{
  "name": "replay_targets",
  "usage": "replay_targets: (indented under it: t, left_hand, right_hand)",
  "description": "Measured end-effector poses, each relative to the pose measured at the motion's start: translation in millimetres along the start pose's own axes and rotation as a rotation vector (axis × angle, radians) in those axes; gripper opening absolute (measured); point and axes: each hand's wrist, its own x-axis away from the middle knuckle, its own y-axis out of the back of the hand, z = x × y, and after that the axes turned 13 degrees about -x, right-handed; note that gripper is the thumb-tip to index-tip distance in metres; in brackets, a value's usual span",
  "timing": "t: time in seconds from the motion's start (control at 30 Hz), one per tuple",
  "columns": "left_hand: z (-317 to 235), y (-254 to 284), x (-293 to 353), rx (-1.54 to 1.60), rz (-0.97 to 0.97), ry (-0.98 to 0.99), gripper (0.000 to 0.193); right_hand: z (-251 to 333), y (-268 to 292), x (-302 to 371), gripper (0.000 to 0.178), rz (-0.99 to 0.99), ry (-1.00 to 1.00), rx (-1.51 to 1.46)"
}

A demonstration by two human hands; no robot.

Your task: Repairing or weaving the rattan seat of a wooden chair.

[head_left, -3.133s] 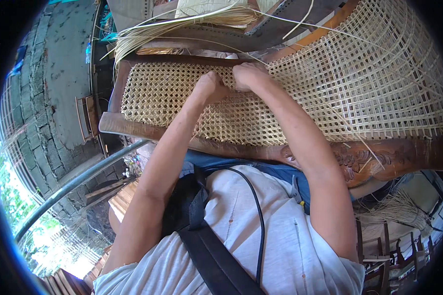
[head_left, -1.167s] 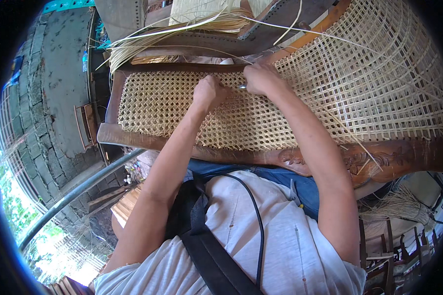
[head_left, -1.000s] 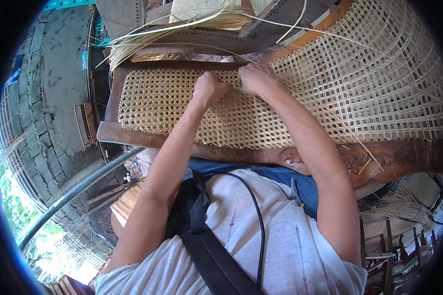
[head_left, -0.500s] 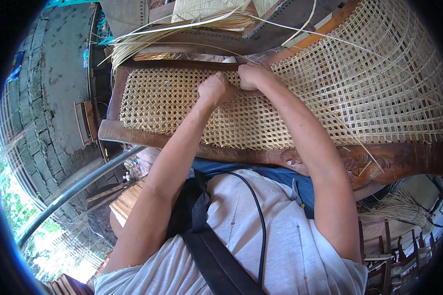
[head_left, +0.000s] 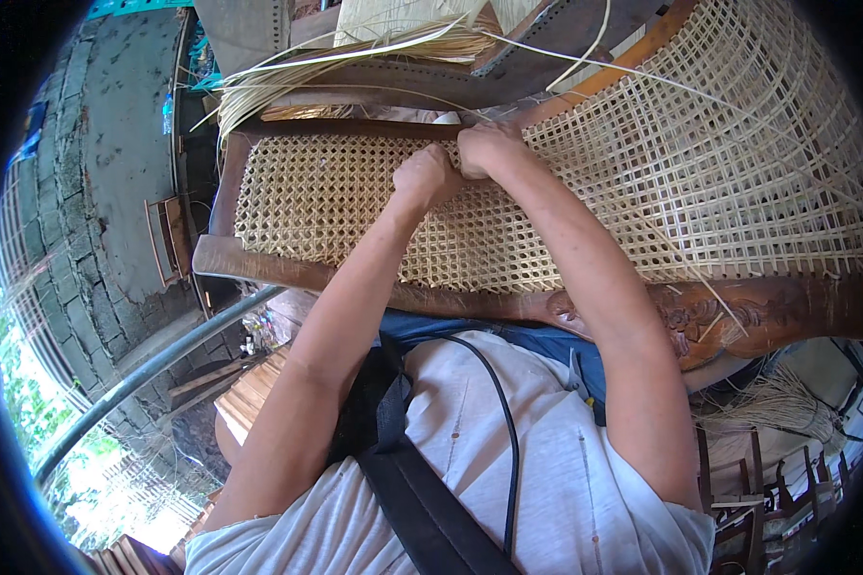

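Across my lap lies a wooden chair frame filled with woven cane mesh. On the left the weave is dense, with small holes; to the right it spreads into a more open lattice with loose strand ends. Both hands work at the far edge of the mesh, close beside the dark frame rail. My left hand is closed, its fingertips turned down at the weave. Touching or nearly touching it, my right hand is closed too. Whatever the fingers pinch is hidden behind the knuckles.
A bundle of loose cane strands rests on another drilled wooden frame beyond the mesh. One long strand crosses over the right side. A metal pipe runs along the left, before a block wall. More cane hangs at lower right.
My left hand has shifted slightly right and my right hand slightly left, so they are closer together. The chair frame stays nearly in place.
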Motion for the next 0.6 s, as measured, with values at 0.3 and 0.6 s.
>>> replay_targets:
  t: [0.3,0.6]
  left_hand:
    - [-20,21,36,0.026,0.041,0.04,0.041]
    - [-14,-1,-5,0.285,-0.267,-0.229,0.043]
  right_hand:
    - [-20,6,9,0.029,-0.11,-0.027,-0.064]
    - [-61,40,17,0.026,-0.335,-0.046,-0.057]
